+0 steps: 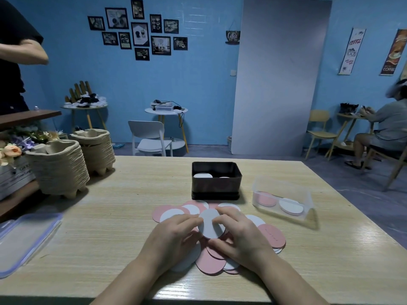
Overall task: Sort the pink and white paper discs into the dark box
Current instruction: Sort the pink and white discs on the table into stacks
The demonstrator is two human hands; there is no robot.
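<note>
Hands low centre frame: left hand [174, 235] and right hand [240, 233], palms down, fingers pinching one white disc [210, 223] between them over the disc pile [211, 259]; dark box [216, 186] just above.

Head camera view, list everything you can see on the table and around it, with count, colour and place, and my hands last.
dark box: one, dark brown, table centre, white discs inside
loose paper discs: a pile, pink and white, in front of the box
held disc: one, white, above the pile
clear tub: one, right of the box, holding a pink and a white stack
pulp tray stacks: two, beige, table's left
clear lid: one, blue-edged, left edge
white chair: one, beyond the table
round side tables: two, by the blue wall
left hand: grip on the held disc's left edge
right hand: grip on its right edge
</note>
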